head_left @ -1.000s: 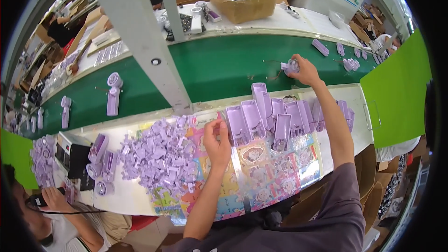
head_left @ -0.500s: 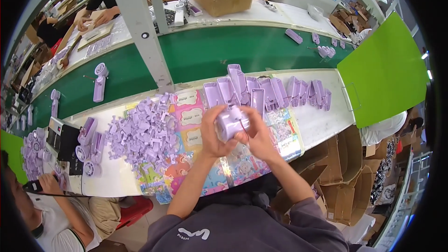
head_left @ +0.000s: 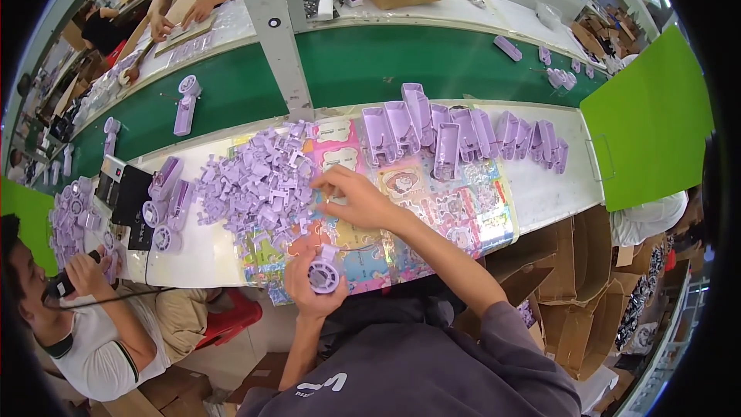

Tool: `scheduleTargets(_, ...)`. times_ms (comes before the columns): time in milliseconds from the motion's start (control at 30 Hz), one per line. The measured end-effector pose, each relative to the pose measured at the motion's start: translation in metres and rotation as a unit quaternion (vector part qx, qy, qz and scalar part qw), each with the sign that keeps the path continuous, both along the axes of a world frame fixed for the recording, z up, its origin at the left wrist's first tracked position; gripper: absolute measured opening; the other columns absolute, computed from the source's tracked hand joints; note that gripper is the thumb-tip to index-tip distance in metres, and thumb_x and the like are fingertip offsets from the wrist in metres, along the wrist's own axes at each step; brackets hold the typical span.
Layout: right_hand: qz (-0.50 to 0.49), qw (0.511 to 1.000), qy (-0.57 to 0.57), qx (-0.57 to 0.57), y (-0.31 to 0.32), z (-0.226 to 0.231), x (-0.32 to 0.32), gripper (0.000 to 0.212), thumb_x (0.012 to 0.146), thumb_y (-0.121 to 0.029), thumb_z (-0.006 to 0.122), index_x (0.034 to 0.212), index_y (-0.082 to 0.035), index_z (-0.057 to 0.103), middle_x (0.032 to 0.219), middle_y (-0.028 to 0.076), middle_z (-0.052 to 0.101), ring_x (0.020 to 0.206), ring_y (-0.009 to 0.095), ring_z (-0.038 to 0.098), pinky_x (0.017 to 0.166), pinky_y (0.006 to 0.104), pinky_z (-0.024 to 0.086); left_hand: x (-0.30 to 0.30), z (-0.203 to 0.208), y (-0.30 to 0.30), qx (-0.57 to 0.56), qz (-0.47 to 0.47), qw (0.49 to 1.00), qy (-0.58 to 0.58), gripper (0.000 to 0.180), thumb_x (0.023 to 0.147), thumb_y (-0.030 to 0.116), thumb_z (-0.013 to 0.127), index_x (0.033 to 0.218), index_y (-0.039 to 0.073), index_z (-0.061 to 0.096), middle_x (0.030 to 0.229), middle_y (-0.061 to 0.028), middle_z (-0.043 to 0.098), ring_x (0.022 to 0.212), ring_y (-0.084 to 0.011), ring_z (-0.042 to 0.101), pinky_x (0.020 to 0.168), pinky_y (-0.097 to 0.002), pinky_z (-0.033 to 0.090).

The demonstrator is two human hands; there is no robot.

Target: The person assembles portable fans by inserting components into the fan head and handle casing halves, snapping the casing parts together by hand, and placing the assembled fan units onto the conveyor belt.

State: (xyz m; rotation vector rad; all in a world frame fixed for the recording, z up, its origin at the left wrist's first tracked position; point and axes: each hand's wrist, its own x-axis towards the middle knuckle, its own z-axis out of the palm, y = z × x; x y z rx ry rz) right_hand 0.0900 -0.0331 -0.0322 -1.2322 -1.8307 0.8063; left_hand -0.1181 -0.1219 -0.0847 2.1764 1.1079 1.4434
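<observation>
Near the front edge of the mat, my left hand [head_left: 307, 293] is closed around a small lilac fan housing [head_left: 324, 275]. Its round grille faces up, and thin wires stick out to its right. My right hand [head_left: 353, 196] has its fingers apart at the right edge of a pile of small lilac plastic parts [head_left: 258, 181]; no part shows clearly between them. Beyond it, several lilac open fan handle shells [head_left: 378, 135] stand in a row along the back of the bench.
A colourful printed mat [head_left: 401, 185] covers the bench middle. Behind runs a green conveyor belt [head_left: 432, 62] carrying scattered fan parts. Assembled lilac fans [head_left: 164, 239] and a black box [head_left: 139, 208] sit at left, beside a seated person [head_left: 100, 324]. A metal post [head_left: 270, 31] rises behind the pile.
My right hand has let go of the fan housing and moved left to the pile. The left hand has brought the housing down and left, turning its grille up. The view has shifted.
</observation>
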Motion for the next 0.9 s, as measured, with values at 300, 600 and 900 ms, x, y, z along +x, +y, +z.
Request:
scheduleTargets(300, -0.04, 0.998, 0.041, 0.004, 0.02, -0.02, -0.014, 0.023, 0.085, -0.013, 0.078, 0.105, -0.006, 0.068, 0.112, 0.011, 0.06, 0.101, 0.025, 0.064, 0.09, 0.0361, 0.053, -0.001, 0.014, 0.017, -0.176, -0.036, 0.983, -0.042, 0.062, 0.066, 0.015, 0.085, 0.123, 0.002, 0.062, 0.112, -0.0169, 0.068, 0.101, -0.0371, 0.063, 0.091, -0.0449, 0.047)
scheduleTargets(600, -0.171, 0.952, 0.237, -0.093, -0.05, -0.005, 0.044, 0.017, 0.095, -0.005, 0.063, 0.11, 0.002, 0.062, 0.109, 0.009, 0.068, 0.101, 0.015, 0.066, 0.087, 0.0292, 0.053, 0.007, 0.018, 0.014, -0.265, -0.067, 0.944, -0.186, 0.065, 0.068, 0.011, 0.085, 0.126, 0.001, 0.058, 0.117, -0.0146, 0.067, 0.109, -0.0289, 0.065, 0.1, -0.039, 0.047)
scheduleTargets(900, -0.145, 0.979, 0.101, -0.105, -0.113, 0.032, 0.033, 0.026, 0.098, -0.012, 0.06, 0.119, 0.0, 0.069, 0.096, 0.013, 0.064, 0.081, 0.023, 0.063, 0.072, 0.0337, 0.05, 0.044, 0.052, 0.018, -0.133, -0.142, 0.98, 0.05, 0.061, 0.061, 0.016, 0.087, 0.116, 0.004, 0.065, 0.108, -0.0141, 0.068, 0.101, -0.0341, 0.062, 0.088, -0.0437, 0.05)
